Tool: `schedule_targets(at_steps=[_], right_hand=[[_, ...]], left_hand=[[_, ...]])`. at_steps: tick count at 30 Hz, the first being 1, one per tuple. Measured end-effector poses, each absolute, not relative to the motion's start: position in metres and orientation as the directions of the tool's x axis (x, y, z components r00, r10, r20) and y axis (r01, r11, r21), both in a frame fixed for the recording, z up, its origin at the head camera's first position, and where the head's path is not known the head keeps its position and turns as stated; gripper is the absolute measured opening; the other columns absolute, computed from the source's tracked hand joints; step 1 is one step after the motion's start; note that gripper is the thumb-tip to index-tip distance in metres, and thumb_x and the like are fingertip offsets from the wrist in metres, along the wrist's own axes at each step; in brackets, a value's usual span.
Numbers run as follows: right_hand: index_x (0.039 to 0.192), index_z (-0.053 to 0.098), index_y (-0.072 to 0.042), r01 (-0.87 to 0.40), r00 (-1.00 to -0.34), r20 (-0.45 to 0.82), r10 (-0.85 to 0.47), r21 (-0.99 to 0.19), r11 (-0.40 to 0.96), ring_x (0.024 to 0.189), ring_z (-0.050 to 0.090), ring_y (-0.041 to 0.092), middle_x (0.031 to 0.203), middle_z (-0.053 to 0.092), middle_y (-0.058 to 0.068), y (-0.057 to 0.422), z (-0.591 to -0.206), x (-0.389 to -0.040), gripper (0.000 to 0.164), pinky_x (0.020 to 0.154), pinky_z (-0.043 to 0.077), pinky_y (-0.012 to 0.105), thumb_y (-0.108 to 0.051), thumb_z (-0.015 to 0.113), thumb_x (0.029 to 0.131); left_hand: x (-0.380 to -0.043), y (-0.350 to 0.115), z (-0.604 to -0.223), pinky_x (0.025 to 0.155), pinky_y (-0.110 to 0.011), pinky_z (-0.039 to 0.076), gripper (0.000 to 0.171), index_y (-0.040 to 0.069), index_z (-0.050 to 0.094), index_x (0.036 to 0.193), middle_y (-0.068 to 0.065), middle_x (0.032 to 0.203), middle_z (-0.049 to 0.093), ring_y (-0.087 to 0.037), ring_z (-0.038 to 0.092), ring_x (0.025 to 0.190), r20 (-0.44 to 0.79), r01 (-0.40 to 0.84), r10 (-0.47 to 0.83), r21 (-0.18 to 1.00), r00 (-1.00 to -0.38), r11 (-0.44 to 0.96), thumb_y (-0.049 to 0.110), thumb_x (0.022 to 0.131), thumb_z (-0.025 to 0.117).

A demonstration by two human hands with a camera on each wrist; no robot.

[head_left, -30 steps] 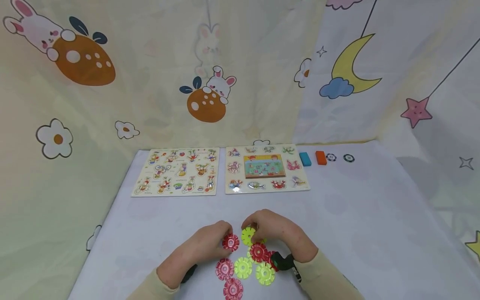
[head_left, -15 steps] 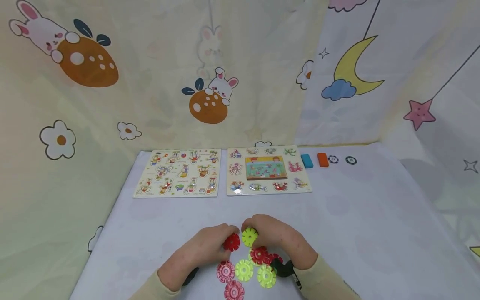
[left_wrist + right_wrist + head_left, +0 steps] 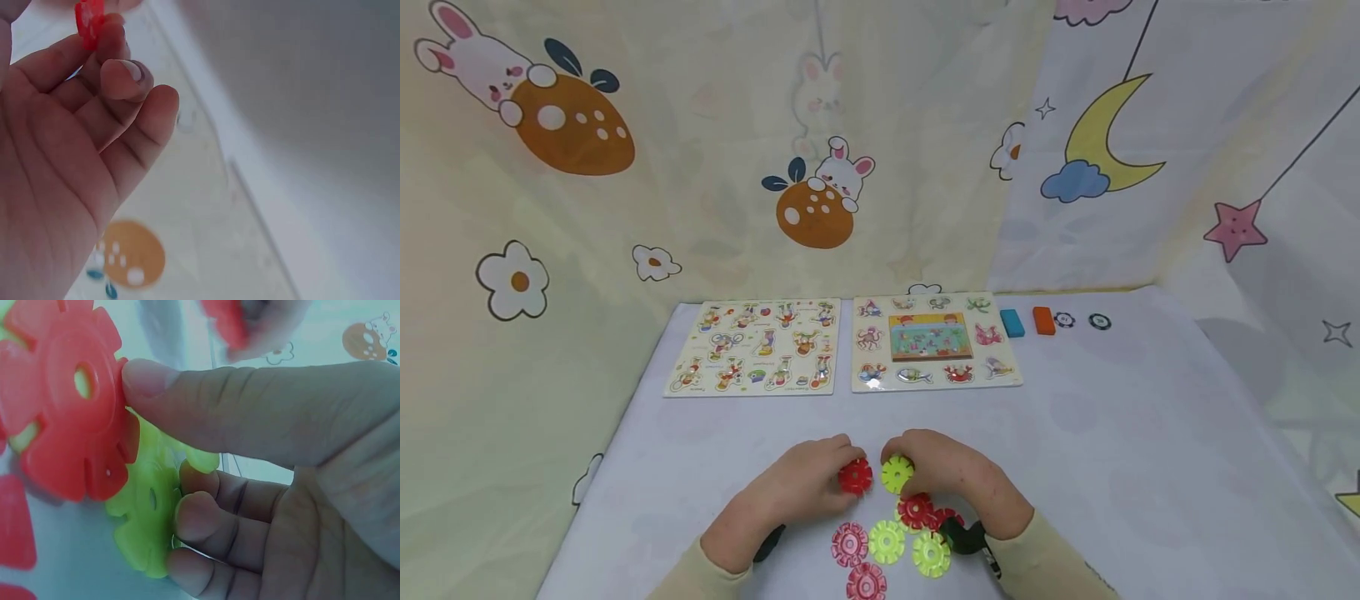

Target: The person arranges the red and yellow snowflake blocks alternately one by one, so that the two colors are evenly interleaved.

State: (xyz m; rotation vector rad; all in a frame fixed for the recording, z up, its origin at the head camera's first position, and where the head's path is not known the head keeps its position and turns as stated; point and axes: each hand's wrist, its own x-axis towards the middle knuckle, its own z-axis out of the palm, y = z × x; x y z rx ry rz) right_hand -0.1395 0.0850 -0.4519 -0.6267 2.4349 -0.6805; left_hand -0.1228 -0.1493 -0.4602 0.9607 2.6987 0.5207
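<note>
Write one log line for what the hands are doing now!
left hand: holds red disc | right hand: holds yellow-green disc | held pair: apart | puzzle boards: beyond hands

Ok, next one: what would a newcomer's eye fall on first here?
Probably the left hand holding a red disc and the right hand a yellow-green disc, at the front middle of the white table, with more notched discs just below in the head view. Farther back, two picture boards lie side by side. On the backdrop, a large printed rabbit fills the upper left.
</note>
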Motion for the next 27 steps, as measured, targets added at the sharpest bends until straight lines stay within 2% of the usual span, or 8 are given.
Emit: schedule_targets(at_steps=[7,13,18,21,27], right_hand=[[0.107,0.067,-0.029,-0.304,-0.747,-0.361,-0.559,-0.562,0.769,0.083,0.050,0.009,0.094,0.058,-0.015,0.084,-0.452,-0.141,0.040,0.077,0.048,0.030,-0.027,0.083,0.071],[0.109,0.068,-0.030,-0.331,-0.742,-0.347,-0.574,-0.555,0.763,0.082,0.050,0.008,0.094,0.057,-0.016,0.085,-0.452,-0.141,0.040,0.077,0.047,0.029,-0.030,0.082,0.072],[0.110,0.069,-0.030,-0.341,-0.742,-0.340,-0.578,-0.551,0.761,0.079,0.050,0.008,0.090,0.055,-0.016,0.085,-0.453,-0.142,0.041,0.073,0.046,0.027,-0.031,0.082,0.072],[0.110,0.069,-0.030,-0.355,-0.742,-0.331,-0.582,-0.543,0.761,0.077,0.050,0.008,0.088,0.054,-0.015,0.085,-0.455,-0.143,0.041,0.070,0.045,0.025,-0.033,0.083,0.071],[0.110,0.069,-0.032,-0.388,-0.740,-0.319,-0.592,-0.516,0.764,0.076,0.049,0.008,0.087,0.052,-0.014,0.084,-0.457,-0.144,0.042,0.066,0.044,0.024,-0.036,0.083,0.070]], left_hand=[[-0.134,-0.185,-0.433,0.062,-0.020,0.043,0.052,0.025,0.062,0.123,0.015,0.091,0.047,-0.009,0.050,0.075,0.008,0.499,0.530,0.348,-0.848,0.794,0.037,0.075,0.078],[-0.145,-0.218,-0.424,0.061,-0.024,0.042,0.057,0.023,0.062,0.126,0.012,0.093,0.045,-0.013,0.050,0.078,0.011,0.358,0.380,0.365,-0.925,0.859,0.034,0.072,0.081],[-0.153,-0.243,-0.426,0.064,-0.028,0.044,0.057,0.018,0.061,0.126,0.006,0.094,0.049,-0.014,0.049,0.079,0.002,0.282,0.300,0.343,-0.954,0.896,0.037,0.075,0.079],[-0.156,-0.255,-0.427,0.066,-0.031,0.045,0.057,0.012,0.061,0.126,0.001,0.095,0.052,-0.016,0.050,0.081,-0.018,0.242,0.262,0.323,-0.965,0.915,0.037,0.077,0.077],[-0.161,-0.269,-0.432,0.068,-0.035,0.046,0.058,0.005,0.059,0.126,-0.006,0.102,0.055,-0.022,0.049,0.088,-0.159,0.120,0.178,0.316,-0.971,0.941,0.035,0.080,0.075]])
